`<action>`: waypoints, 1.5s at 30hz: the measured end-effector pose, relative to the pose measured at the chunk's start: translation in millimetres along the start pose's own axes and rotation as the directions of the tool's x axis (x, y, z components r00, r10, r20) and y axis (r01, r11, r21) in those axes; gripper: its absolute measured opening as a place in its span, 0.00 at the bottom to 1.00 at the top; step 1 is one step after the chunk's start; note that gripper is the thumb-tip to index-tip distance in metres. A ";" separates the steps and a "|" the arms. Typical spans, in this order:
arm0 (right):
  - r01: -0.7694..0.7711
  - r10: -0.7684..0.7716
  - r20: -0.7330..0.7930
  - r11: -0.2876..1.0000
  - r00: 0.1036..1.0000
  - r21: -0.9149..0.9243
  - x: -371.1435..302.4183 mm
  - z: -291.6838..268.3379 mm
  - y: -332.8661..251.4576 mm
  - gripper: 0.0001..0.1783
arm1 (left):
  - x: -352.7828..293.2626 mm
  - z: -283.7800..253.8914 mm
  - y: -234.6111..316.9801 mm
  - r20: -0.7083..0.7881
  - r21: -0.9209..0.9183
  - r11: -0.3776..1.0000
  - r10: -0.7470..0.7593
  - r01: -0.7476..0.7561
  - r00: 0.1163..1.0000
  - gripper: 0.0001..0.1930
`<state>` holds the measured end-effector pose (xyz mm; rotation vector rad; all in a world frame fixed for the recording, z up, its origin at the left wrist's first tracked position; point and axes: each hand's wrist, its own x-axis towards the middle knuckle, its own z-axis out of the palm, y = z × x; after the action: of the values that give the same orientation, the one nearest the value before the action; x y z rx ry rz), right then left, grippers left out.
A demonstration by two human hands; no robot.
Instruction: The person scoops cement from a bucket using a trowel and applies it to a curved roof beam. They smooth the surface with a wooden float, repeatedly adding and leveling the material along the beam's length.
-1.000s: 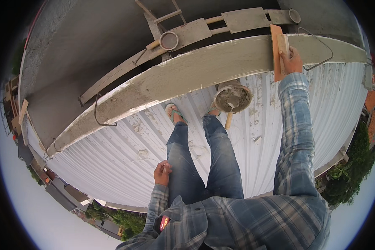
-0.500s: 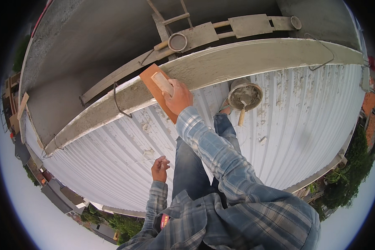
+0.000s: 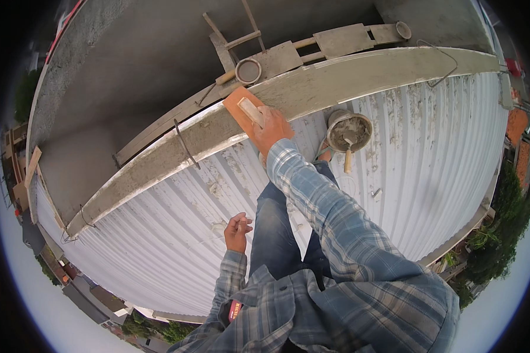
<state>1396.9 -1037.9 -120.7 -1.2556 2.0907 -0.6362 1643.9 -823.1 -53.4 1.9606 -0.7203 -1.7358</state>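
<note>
My right hand (image 3: pixel 274 127) is closed round the pale handle of an orange plastering float (image 3: pixel 238 106). The float lies across the grey, mortar-coated top of a long wall (image 3: pixel 335 82), its near end reaching over the wall's edge. My left hand (image 3: pixel 238 232) hangs low over the metal roofing, away from the wall, its fingers curled; whatever may be between them is too small to make out. Right of my right hand, near my foot, a bucket (image 3: pixel 334 125) holds grey mortar, and a trowel (image 3: pixel 348 160) rests in it with its wooden handle over the rim.
Corrugated metal roofing (image 3: pixel 424 153), spotted with mortar, lies under me. Bent metal rods (image 3: pixel 186 144) straddle the wall top. Beyond it, planks (image 3: pixel 343 42) form a scaffold carrying a round pail (image 3: pixel 248 71), with a wooden ladder (image 3: pixel 243 40) beside them. Trees and roofs lie far below.
My right hand and the float have shifted right along the wall top. My left hand has moved slightly up and right, fingers still curled. The view has shifted a little.
</note>
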 end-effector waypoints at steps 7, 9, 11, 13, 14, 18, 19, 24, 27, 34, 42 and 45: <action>-0.094 0.083 -0.183 0.994 0.980 -0.053 29.3 -43.2 35.8 0.25 | 0.6 -34.2 8.3 -0.032 0.037 0.999 0.016 -0.015 0.999 0.16; -0.091 0.047 -0.359 0.990 0.932 -0.108 19.3 -48.5 33.8 0.26 | 12.2 -25.9 7.7 0.055 0.028 0.997 0.069 -0.071 0.996 0.17; -0.112 0.225 -0.430 0.956 0.874 0.272 21.0 -78.3 18.7 0.28 | 25.4 14.9 38.8 0.203 0.070 0.973 0.200 -0.218 0.959 0.17; -0.138 0.549 -0.159 0.460 0.821 0.877 9.2 -131.6 5.9 0.31 | 21.0 73.4 95.6 0.367 0.100 0.924 0.311 -0.370 0.877 0.19; -0.003 0.489 -0.048 0.103 0.871 0.995 -3.1 -166.6 -6.9 0.32 | 11.9 105.3 129.3 0.454 0.101 0.889 0.358 -0.446 0.816 0.19; 0.117 0.027 -0.153 -0.777 0.988 0.619 -53.4 -301.2 -96.4 0.35 | -54.9 168.9 235.2 0.694 -0.207 0.891 0.426 -0.405 0.580 0.18; 0.079 -0.064 -0.240 -0.835 0.969 0.545 -65.1 -321.7 -111.5 0.36 | -66.8 185.9 244.5 0.747 -0.268 0.935 0.354 -0.231 0.562 0.18; -0.030 -0.195 -0.449 -0.937 0.872 0.347 -131.3 -384.5 -203.4 0.35 | -106.6 222.0 267.1 0.985 -0.161 0.967 0.170 0.199 -0.027 0.25; -0.095 -0.292 -0.497 -0.918 0.817 0.384 -154.9 -404.8 -236.1 0.34 | -141.1 222.5 278.5 0.944 -0.125 0.952 0.201 0.280 -0.261 0.27; -0.162 -0.368 -0.310 -0.833 0.877 0.530 -160.1 -383.7 -257.2 0.29 | -177.9 206.8 264.4 0.825 -0.285 0.727 0.518 0.624 -0.227 0.30; -0.258 -0.397 -0.141 -0.789 0.907 0.557 -145.2 -373.0 -289.3 0.26 | -147.4 181.7 294.7 0.899 -0.428 0.823 0.430 0.372 0.083 0.26; -0.403 -0.606 0.058 -0.451 0.793 0.796 -152.0 -348.5 -300.2 0.22 | -132.2 191.2 281.9 0.917 -0.398 0.877 0.369 0.270 0.153 0.23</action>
<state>1385.2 -1000.9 362.2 -0.2444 -0.0229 -1.4564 1414.5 -953.8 199.1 0.1131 -0.5496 -2.7260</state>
